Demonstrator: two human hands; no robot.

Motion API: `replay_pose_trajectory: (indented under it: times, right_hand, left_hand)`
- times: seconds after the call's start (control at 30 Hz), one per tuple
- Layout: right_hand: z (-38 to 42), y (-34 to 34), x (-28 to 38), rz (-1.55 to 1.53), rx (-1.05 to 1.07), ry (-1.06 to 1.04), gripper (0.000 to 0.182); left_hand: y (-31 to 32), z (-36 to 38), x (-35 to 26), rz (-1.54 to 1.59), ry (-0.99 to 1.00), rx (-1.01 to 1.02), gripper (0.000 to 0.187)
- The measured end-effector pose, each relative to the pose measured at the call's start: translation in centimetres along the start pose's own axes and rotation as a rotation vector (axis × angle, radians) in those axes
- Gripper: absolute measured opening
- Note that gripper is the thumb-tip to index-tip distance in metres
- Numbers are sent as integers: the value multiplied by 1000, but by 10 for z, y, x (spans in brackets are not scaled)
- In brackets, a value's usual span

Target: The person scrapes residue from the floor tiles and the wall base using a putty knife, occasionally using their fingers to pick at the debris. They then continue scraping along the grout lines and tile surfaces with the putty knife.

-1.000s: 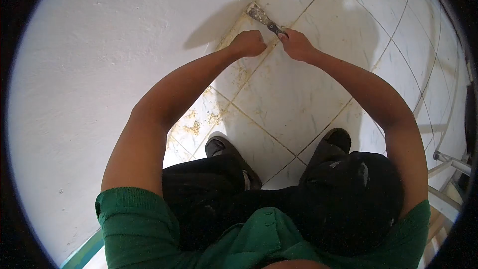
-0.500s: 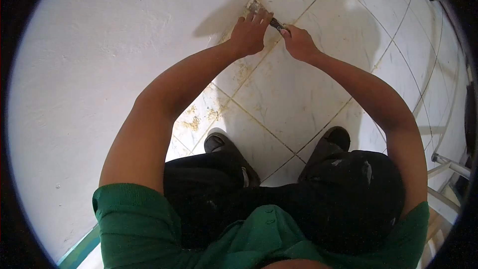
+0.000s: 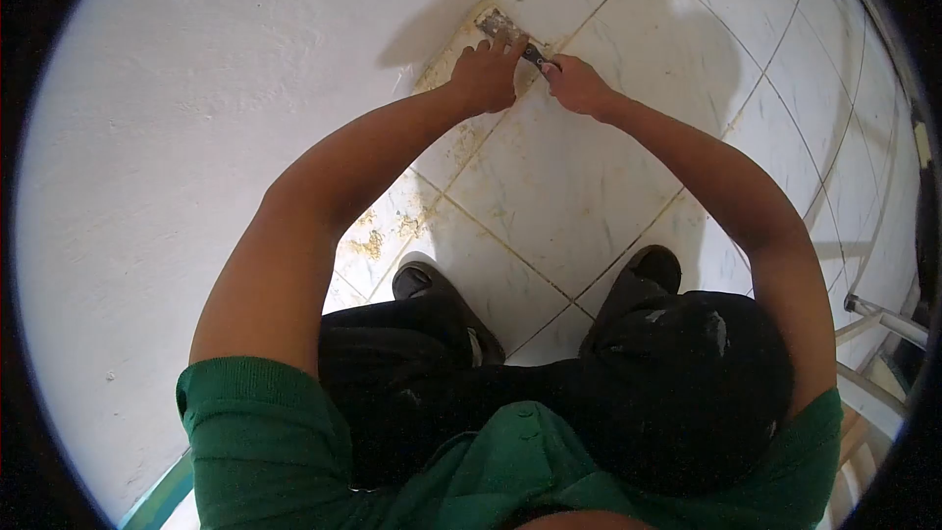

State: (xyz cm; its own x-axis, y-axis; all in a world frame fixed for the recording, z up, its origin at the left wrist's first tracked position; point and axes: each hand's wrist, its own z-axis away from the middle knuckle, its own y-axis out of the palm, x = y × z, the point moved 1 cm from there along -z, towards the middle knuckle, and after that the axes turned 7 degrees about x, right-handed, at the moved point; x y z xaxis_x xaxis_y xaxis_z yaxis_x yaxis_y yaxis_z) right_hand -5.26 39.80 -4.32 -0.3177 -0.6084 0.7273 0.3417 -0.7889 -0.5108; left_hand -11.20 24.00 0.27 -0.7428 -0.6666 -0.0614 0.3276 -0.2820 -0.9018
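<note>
A white wall [image 3: 177, 167] fills the left side, beside a tiled floor [image 3: 549, 177] with brownish residue [image 3: 368, 243] near the wall. A metal frame [image 3: 888, 326] stands at the far right, and two dark shoes [image 3: 432, 290] are planted on the tiles. The left hand [image 3: 486, 79] is open, its spread fingers laid over the blade end of the putty knife [image 3: 497, 24]. The right hand [image 3: 577, 84] is closed around its handle. The knife is at the wall's base, blade toward the wall. One second earlier, the left hand was curled, off the blade.
</note>
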Motion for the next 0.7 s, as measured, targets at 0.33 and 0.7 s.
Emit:
replay_pose_trajectory:
  times: [0.33,0.7]
  right_hand:
    - [6,0,12,43,-24,-57,34]
    - [6,-1,0,-64,-71,-148,34]
  left_hand:
    - [6,-7,9,-44,14,-16,77]
    - [6,1,7,-78,38,-56,74]
